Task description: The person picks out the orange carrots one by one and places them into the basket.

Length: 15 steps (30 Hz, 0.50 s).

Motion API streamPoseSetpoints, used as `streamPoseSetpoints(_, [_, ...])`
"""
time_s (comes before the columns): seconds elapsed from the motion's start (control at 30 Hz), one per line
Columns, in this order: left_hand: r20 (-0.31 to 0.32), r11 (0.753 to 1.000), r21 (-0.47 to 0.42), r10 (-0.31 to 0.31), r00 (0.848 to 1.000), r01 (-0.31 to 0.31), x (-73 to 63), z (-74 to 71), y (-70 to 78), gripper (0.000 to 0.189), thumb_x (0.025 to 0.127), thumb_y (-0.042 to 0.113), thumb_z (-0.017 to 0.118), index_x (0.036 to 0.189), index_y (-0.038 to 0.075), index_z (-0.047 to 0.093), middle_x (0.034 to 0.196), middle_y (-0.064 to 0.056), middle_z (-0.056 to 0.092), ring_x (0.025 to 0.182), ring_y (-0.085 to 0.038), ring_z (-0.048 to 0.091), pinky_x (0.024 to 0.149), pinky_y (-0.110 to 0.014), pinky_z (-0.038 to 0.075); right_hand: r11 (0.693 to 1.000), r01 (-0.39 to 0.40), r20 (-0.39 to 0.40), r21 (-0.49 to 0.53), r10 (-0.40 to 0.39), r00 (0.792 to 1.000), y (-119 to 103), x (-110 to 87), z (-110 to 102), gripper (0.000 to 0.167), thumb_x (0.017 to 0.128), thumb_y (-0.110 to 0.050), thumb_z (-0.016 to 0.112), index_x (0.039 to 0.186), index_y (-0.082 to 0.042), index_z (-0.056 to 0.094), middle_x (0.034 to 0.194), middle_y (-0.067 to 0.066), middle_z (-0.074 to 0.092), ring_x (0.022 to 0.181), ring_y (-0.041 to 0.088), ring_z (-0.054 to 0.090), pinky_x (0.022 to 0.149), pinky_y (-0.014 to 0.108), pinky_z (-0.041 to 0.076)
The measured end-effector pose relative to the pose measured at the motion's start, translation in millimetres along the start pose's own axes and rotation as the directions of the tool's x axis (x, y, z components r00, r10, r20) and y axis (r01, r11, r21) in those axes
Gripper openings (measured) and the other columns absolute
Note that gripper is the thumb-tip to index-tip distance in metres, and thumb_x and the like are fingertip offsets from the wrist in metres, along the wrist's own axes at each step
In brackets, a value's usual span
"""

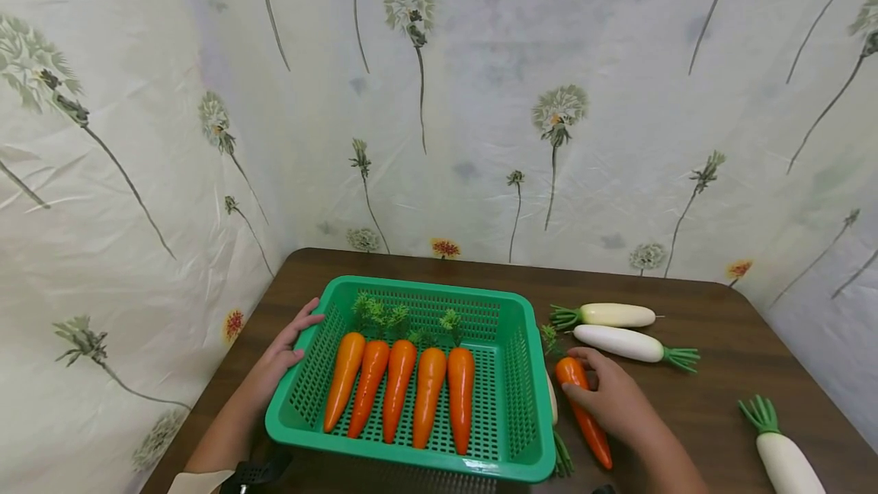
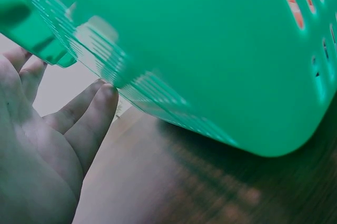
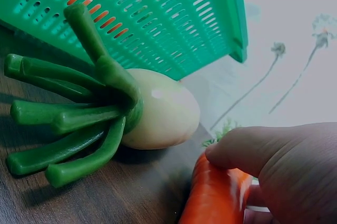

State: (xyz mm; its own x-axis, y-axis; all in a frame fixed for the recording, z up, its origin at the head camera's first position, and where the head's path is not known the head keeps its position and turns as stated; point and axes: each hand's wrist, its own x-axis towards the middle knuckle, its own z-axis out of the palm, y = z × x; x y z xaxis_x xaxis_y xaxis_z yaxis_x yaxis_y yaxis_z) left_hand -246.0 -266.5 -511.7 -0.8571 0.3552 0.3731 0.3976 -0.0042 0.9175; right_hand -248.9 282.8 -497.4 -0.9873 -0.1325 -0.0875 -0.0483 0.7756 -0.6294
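Note:
A green plastic basket [image 1: 511,402] holds several orange carrots [image 1: 400,380] side by side, their leafy green tops toward its far wall. My left hand [image 1: 280,360] touches the basket's left side with its fingers fairly straight; the left wrist view shows the fingertips against the green wall. Right of the basket, my right hand [image 1: 610,395] pinches another carrot [image 1: 591,433] near its top, thumb on the near side. In the right wrist view the thumb presses this carrot [image 3: 213,192], while the other fingers are mostly hidden. The carrot's tip points toward the table's near edge.
A white radish [image 3: 163,110] with green stalks lies between basket and carrot, mostly hidden in the head view. Two more radishes, one cream [image 1: 617,315] and one white [image 1: 617,342], lie behind my right hand. Another radish [image 1: 789,463] is at the brown table's [image 1: 720,341] right. Flower-patterned cloth [image 1: 473,97] hangs behind.

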Motion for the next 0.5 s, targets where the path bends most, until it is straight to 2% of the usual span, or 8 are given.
streamPoseSetpoints(0.1, [-0.001,1.000,0.008,0.000,1.000,0.000,0.1,0.2,0.2,0.051,0.101,-0.003,0.032,0.151,-0.013,0.034,0.177,-0.008,0.008,0.151,0.008,0.017,0.111,-0.011,0.028,1.000,-0.007,-0.001,-0.010,0.007,1.000,-0.2,0.0,-0.2,0.062,0.095,-0.031,0.075,0.148,-0.009,0.052,0.142,0.023,0.060,0.110,0.031,0.065,0.081,0.046,0.055])
streamPoseSetpoints(0.33, [0.017,0.999,0.008,0.049,0.999,-0.049,0.2,-0.4,-1.2,0.050,0.101,-0.004,0.032,0.151,-0.012,0.035,0.175,0.006,0.015,0.151,0.009,0.017,0.111,-0.011,0.028,1.000,-0.018,-0.008,-0.013,0.018,1.000,-1.1,0.5,-0.9,0.061,0.095,-0.032,0.075,0.147,-0.008,0.052,0.141,0.023,0.061,0.108,0.029,0.065,0.079,0.044,0.055])
streamPoseSetpoints(0.5, [0.020,0.999,-0.002,0.043,0.999,-0.043,0.2,-0.1,-0.8,0.050,0.102,-0.003,0.032,0.150,-0.012,0.035,0.175,0.003,0.013,0.151,0.008,0.018,0.112,-0.012,0.028,1.000,-0.022,-0.012,-0.009,0.022,1.000,-1.3,-0.2,0.0,0.061,0.095,-0.031,0.074,0.147,-0.008,0.053,0.140,0.022,0.061,0.104,0.026,0.065,0.075,0.039,0.054])
